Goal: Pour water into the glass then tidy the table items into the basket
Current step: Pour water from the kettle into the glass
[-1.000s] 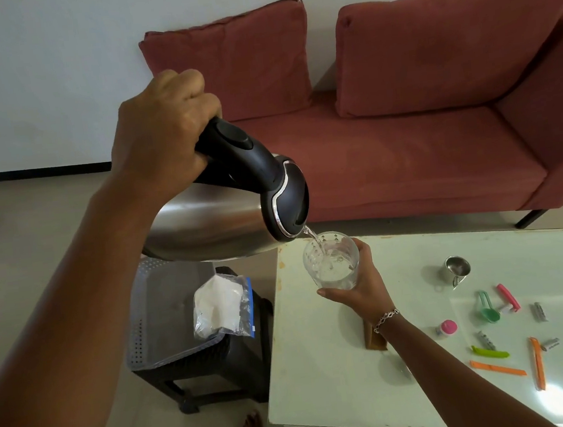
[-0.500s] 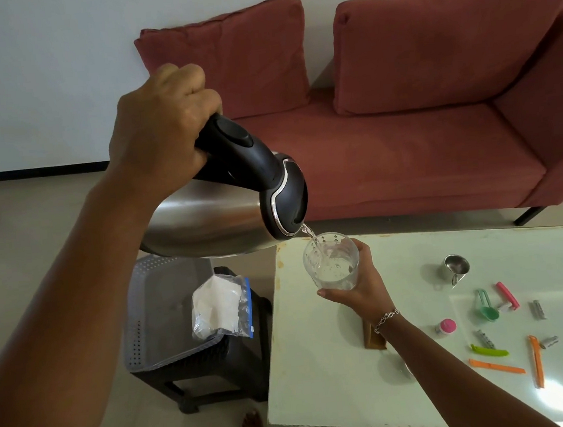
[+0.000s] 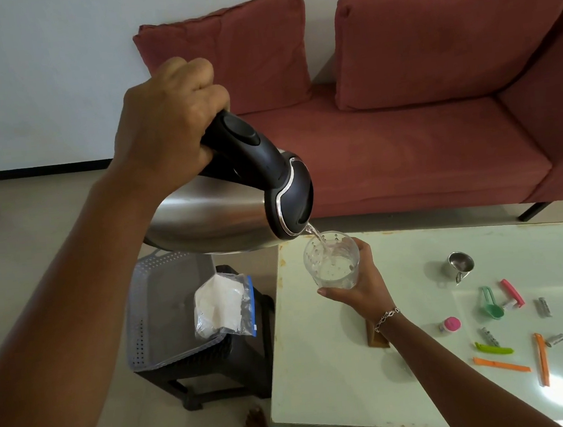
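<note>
A plain pale wall (image 3: 35,65) with a dark skirting line meets a beige tiled floor (image 3: 16,221). A dusty-red sofa (image 3: 405,153) with two loose back cushions stands against the wall. Before it sits a glossy white low table (image 3: 341,379), glare near its corner, and a dark stool (image 3: 239,365) beside it

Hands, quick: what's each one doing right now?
Left hand: closed around the kettle handle, tipping it to pour.
Right hand: wrapped around the glass, held above the table.

Red sofa (image 3: 403,139), black stool (image 3: 239,365)
</note>
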Tool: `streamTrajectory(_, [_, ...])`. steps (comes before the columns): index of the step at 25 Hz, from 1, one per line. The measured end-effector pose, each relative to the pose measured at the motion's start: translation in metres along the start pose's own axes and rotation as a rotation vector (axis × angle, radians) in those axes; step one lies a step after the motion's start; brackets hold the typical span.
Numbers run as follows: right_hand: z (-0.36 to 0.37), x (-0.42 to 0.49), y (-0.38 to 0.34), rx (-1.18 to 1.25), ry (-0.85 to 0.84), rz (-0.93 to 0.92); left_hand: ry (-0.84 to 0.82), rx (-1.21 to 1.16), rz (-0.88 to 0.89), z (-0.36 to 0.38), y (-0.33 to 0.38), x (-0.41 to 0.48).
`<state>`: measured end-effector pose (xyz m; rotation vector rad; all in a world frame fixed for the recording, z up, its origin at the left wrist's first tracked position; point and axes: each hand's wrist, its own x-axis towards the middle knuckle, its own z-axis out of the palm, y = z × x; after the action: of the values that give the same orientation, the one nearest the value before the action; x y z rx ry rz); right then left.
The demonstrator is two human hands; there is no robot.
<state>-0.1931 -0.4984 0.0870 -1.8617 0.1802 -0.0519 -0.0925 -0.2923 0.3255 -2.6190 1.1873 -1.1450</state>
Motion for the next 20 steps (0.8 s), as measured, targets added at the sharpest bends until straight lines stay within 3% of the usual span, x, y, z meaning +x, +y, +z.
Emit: streamTrajectory(20, [0.0066,0.0007,-0.0023,0.017,-0.012,-0.024,-0.028,0.035,0.053,-0.0022,-0.0052,-0.0009])
